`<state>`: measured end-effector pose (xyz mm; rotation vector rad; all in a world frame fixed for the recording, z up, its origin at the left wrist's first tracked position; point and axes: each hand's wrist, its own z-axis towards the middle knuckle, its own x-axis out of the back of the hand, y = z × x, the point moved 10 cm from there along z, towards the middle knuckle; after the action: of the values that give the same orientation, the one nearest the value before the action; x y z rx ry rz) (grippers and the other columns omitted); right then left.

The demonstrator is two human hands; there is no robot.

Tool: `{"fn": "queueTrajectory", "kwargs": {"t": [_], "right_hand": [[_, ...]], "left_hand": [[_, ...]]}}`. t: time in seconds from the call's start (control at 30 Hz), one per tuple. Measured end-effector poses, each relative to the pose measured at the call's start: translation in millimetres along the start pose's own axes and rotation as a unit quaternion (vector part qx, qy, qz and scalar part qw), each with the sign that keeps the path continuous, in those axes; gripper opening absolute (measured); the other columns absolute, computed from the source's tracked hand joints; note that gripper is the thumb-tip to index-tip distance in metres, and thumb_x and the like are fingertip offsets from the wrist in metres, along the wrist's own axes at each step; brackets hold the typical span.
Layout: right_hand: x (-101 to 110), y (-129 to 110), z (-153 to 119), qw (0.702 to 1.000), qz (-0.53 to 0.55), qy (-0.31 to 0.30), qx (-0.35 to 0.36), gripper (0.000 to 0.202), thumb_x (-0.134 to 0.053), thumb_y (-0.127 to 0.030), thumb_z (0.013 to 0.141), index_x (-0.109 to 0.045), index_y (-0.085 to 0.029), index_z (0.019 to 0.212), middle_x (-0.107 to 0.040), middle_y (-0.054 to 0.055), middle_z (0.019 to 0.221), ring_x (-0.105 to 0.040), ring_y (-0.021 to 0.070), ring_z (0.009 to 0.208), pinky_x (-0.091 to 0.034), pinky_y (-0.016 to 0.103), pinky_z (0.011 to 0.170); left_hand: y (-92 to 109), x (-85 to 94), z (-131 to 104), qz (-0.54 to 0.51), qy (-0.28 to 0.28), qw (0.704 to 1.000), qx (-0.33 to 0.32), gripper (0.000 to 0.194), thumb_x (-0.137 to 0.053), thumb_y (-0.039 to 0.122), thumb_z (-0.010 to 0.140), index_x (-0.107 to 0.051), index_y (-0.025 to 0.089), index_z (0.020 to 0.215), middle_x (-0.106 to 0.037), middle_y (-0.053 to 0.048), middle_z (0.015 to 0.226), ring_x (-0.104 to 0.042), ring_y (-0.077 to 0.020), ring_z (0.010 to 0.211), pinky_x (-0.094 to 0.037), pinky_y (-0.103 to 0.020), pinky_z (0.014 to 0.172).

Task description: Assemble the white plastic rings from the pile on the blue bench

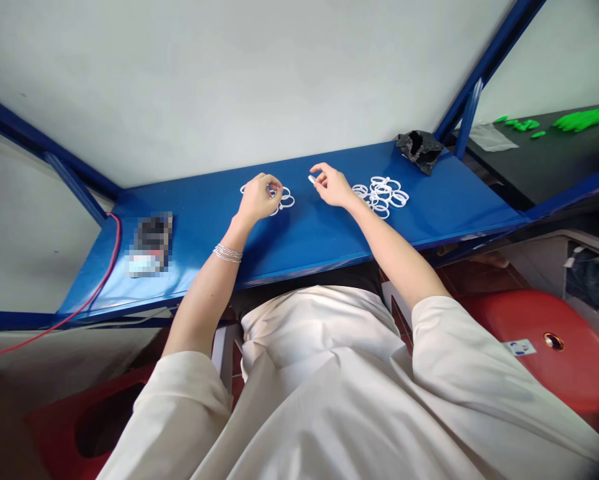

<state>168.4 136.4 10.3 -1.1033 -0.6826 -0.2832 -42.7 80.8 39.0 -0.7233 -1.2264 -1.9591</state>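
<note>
Head view: near the middle of the frame, my right hand (330, 185) pinches a small white piece (312, 179) at its fingertips. With so slight a grip, I judge it could slip out and skid over the glossy blue tabletop (314, 230). My left hand (262, 198) is curled over the left cluster of white rings (281, 206) and hides part of it (whether it grips one, I cannot tell). A careless drag of that palm could scatter those rings. Right of centre, the other pile of rings (379, 193) lies tangled beside my right wrist; because they overlap, lifting one could pull up its neighbours, and my forearm could nudge some towards the near edge. My bracelets (228, 253), at centre left, might snag a ring if that wrist dips.
</note>
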Motion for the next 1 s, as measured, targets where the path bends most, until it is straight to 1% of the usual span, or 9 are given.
{"fn": "queueTrajectory", "kwargs": {"t": [0.07, 0.13, 0.23, 0.4, 0.57, 0.7, 0.8, 0.9, 1.0], "right_hand": [[-14, -16, -3, 0.998, 0.051, -0.021, 0.037, 0.035, -0.069, -0.02, 0.097, -0.067, -0.02, 0.132, -0.077, 0.006, 0.098, -0.071, 0.0228, 0.085, -0.061, 0.04, 0.091], [-24, -26, -6, 0.993, 0.09, -0.039, 0.062, 0.032, -0.072, -0.021, 0.095, -0.067, -0.02, 0.127, -0.074, 0.004, 0.094, -0.069, 0.0207, 0.082, -0.06, 0.037, 0.087], [-31, -34, -9, 0.986, 0.131, -0.054, 0.086, 0.031, -0.076, -0.023, 0.094, -0.066, -0.02, 0.124, -0.072, 0.002, 0.093, -0.068, 0.0191, 0.081, -0.058, 0.034, 0.083], [-32, -37, -9, 0.98, 0.159, -0.056, 0.103, 0.027, -0.078, -0.028, 0.095, -0.067, -0.02, 0.118, -0.073, 0.003, 0.094, -0.068, 0.0189, 0.082, -0.057, 0.034, 0.081], [-34, -42, -10, 0.976, 0.181, -0.061, 0.108, 0.025, -0.079, -0.03, 0.094, -0.068, -0.02, 0.114, -0.074, 0.004, 0.093, -0.068, 0.0195, 0.084, -0.058, 0.034, 0.082], [-33, -45, -12, 0.974, 0.19, -0.062, 0.109, 0.026, -0.081, -0.033, 0.094, -0.07, -0.02, 0.114, -0.074, 0.004, 0.095, -0.069, 0.0191, 0.085, -0.059, 0.034, 0.082], [-32, -45, -12, 0.975, 0.183, -0.061, 0.108, 0.031, -0.083, -0.03, 0.09, -0.071, -0.02, 0.117, -0.077, 0.007, 0.104, -0.07, 0.02, 0.089, -0.059, 0.034, 0.083], [-30, -41, -10, 0.981, 0.16, -0.055, 0.099, 0.037, -0.083, -0.026, 0.086, -0.072, -0.019, 0.121, -0.08, 0.01, 0.113, -0.071, 0.0206, 0.089, -0.058, 0.035, 0.083], [-30, -36, -9, 0.987, 0.124, -0.049, 0.09, 0.031, -0.08, -0.028, 0.088, -0.074, -0.019, 0.117, -0.082, 0.011, 0.115, -0.072, 0.0227, 0.09, -0.057, 0.037, 0.084]], "left_hand": [[6, -3.0, -1, -0.042, -0.003, 0.999, -0.022, 0.012, -0.073, 0.023, 0.09, -0.076, 0.021, 0.102, -0.076, -0.007, 0.1, -0.064, -0.0185, 0.075, -0.058, -0.038, 0.084], [12, -5.1, -2, -0.074, -0.006, 0.996, -0.039, 0.021, -0.077, 0.025, 0.088, -0.077, 0.021, 0.108, -0.075, -0.006, 0.099, -0.062, -0.0169, 0.073, -0.057, -0.035, 0.08], [18, -7.8, -4, -0.094, -0.02, 0.994, -0.054, 0.024, -0.082, 0.026, 0.086, -0.079, 0.022, 0.109, -0.075, -0.004, 0.099, -0.06, -0.0145, 0.071, -0.057, -0.033, 0.078], [19, -7.3, -4, -0.092, -0.024, 0.994, -0.052, 0.014, -0.083, 0.029, 0.089, -0.081, 0.021, 0.101, -0.075, -0.006, 0.1, -0.058, -0.013, 0.07, -0.055, -0.032, 0.077], [17, -7.4, -3, -0.091, -0.022, 0.994, -0.052, 0.014, -0.084, 0.029, 0.088, -0.08, 0.021, 0.098, -0.074, -0.005, 0.099, -0.056, -0.0124, 0.069, -0.055, -0.032, 0.075], [18, -6.3, -3, -0.09, -0.02, 0.994, -0.054, 0.014, -0.085, 0.03, 0.089, -0.079, 0.021, 0.098, -0.071, -0.005, 0.099, -0.056, -0.0135, 0.072, -0.058, -0.034, 0.079], [17, -5.0, -3, -0.091, -0.015, 0.994, -0.053, 0.014, -0.085, 0.03, 0.091, -0.077, 0.021, 0.097, -0.07, -0.005, 0.1, -0.057, -0.0138, 0.073, -0.06, -0.036, 0.082], [16, -4.5, -2, -0.092, -0.011, 0.994, -0.054, 0.011, -0.083, 0.027, 0.092, -0.075, 0.021, 0.096, -0.07, -0.005, 0.103, -0.057, -0.0133, 0.074, -0.059, -0.035, 0.083], [18, -4.0, -3, -0.094, -0.011, 0.994, -0.057, 0.008, -0.08, 0.026, 0.094, -0.073, 0.022, 0.095, -0.072, -0.006, 0.103, -0.059, -0.0148, 0.075, -0.059, -0.036, 0.081]]}}
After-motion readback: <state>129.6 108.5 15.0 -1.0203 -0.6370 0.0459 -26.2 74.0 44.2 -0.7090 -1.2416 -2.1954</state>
